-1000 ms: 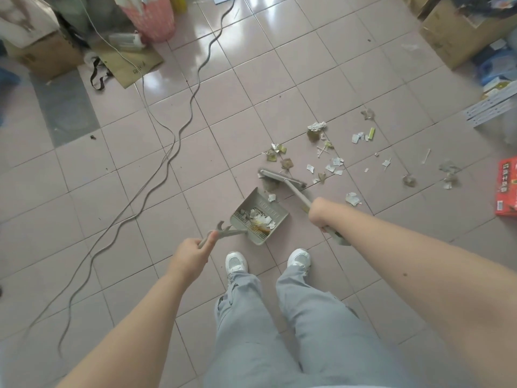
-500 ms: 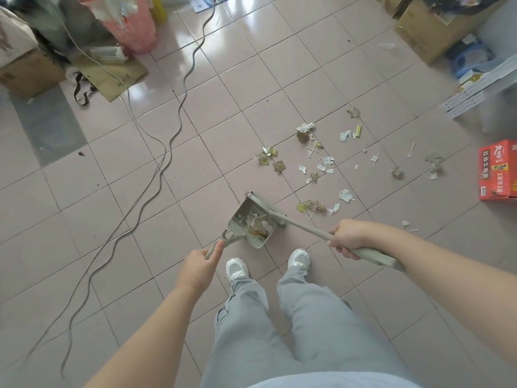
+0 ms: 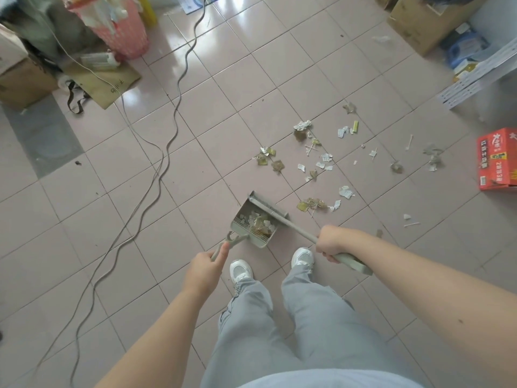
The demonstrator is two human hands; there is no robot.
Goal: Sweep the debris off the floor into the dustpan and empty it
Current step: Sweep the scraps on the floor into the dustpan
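A grey-green dustpan [image 3: 244, 226] rests on the tiled floor just ahead of my shoes, holding paper scraps. My left hand [image 3: 205, 268] grips its handle. My right hand [image 3: 333, 242] is closed around the long handle of a matching broom [image 3: 293, 224], whose head lies across the dustpan's open mouth. Debris [image 3: 313, 163], torn paper, wrappers and sticks, is scattered over the tiles beyond and to the right of the pan, with a small clump [image 3: 313, 205] right beside the broom head.
Long grey cables [image 3: 161, 161] snake across the floor on the left. A pink basket [image 3: 120, 29] and cardboard boxes [image 3: 19, 79] stand at the back left. Another box [image 3: 419, 21] is back right, and a red carton [image 3: 496, 161] sits at the right edge.
The broom head swept from the debris pile back to the dustpan's mouth, pushing scraps in. My right hand pulled back and lower right. The dustpan barely shifted.
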